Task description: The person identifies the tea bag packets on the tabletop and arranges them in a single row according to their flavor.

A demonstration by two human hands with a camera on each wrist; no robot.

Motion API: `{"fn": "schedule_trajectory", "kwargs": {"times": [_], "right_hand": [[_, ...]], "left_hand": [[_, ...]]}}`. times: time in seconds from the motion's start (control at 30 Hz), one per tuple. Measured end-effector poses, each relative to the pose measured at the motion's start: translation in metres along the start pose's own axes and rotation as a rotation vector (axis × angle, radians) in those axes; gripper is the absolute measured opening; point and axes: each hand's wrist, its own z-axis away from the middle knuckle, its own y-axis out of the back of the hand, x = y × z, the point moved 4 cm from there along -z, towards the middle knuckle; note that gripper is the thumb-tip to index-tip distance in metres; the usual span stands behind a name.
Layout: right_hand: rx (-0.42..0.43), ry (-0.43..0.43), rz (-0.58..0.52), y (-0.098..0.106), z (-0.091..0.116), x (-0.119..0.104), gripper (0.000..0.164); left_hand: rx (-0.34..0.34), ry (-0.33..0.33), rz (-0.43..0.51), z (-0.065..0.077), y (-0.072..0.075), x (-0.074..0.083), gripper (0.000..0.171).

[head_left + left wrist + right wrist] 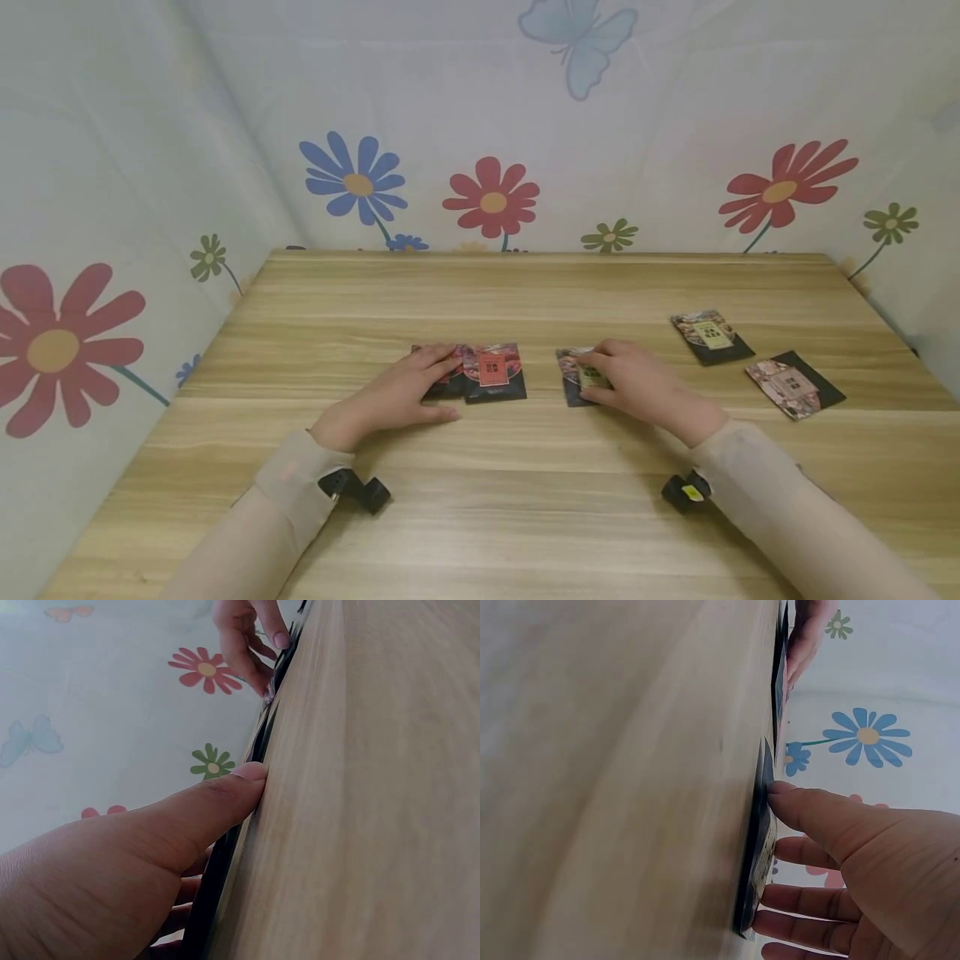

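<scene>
My left hand (390, 390) rests with fairly straight fingers on a dark packet (447, 385) with a picture on it, mostly hidden under the fingers. Against its right side lies a matching packet with a red label (494, 372). To the right, my right hand (637, 382) touches a dark packet with a yellow-green label (572, 379), which lies on the table. Its fingertips (769, 896) are on the packet's face, while the thumb (810, 804) meets one edge; the fingers look extended in the right wrist view.
Farther right on the wooden table (517, 500) lie a tilted packet with a yellow label (711, 335) and one with a pinkish label (793, 385). White cloth with printed flowers (491, 198) hangs behind the table and at its sides. Each wrist wears a black camera (367, 493).
</scene>
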Motion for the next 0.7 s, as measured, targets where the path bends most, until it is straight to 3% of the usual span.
{"fn": "schedule_trajectory", "kwargs": {"times": [0.7], "right_hand": [[-0.012, 0.012, 0.019, -0.004, -0.022, -0.019, 0.056]], "left_hand": [[-0.004, 0.000, 0.006, 0.001, 0.002, 0.003, 0.080]]}}
